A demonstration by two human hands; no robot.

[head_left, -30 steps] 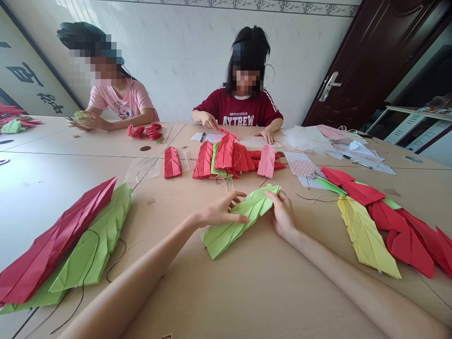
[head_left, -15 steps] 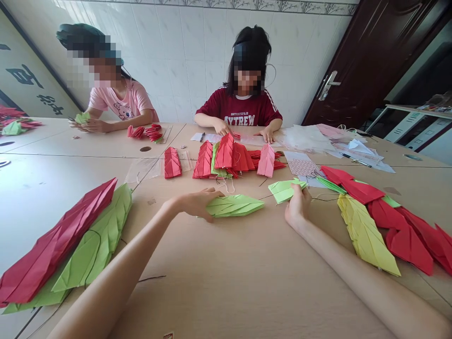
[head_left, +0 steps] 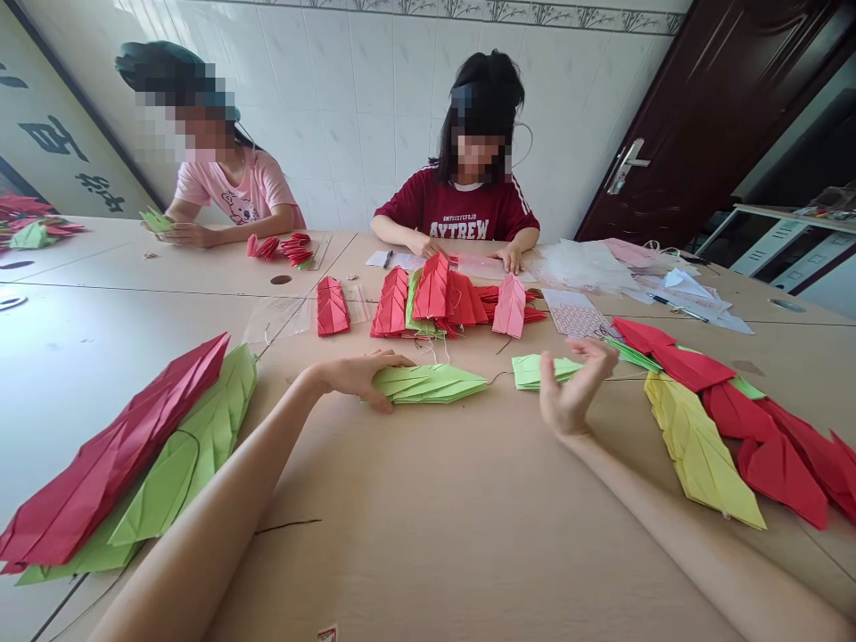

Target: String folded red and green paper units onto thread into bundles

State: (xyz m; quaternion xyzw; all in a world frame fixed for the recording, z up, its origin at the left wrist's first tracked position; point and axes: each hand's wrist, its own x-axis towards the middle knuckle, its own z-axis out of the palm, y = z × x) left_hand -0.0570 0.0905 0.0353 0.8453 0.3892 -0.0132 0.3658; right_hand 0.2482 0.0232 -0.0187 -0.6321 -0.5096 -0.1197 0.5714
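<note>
My left hand [head_left: 354, 374] grips the left end of a long light-green folded paper [head_left: 432, 384], thumb on the near side and fingers over the far side. A dark thread runs from its right tip toward a shorter green folded paper [head_left: 535, 371] lying on the table. Beside that shorter piece is my right hand [head_left: 576, 388], raised with its thumb apart and its fingers loosely bent, holding nothing. It covers the piece's right end from view. Farther right, a yellow folded paper [head_left: 702, 450] lies against several red folded papers [head_left: 769, 437].
Large red [head_left: 127, 446] and green folded papers [head_left: 193, 446] lie left of my forearm. Ahead sits a pile of red folded papers [head_left: 434, 294]. Across the table are a person in maroon [head_left: 461, 209] and a person in pink [head_left: 241, 192]. Plastic bags [head_left: 581, 263] lie at the back right.
My right hand has let go of the shorter green folded paper, which now lies flat, and has opened and lifted. My left hand has shifted slightly left with the longer green piece.
</note>
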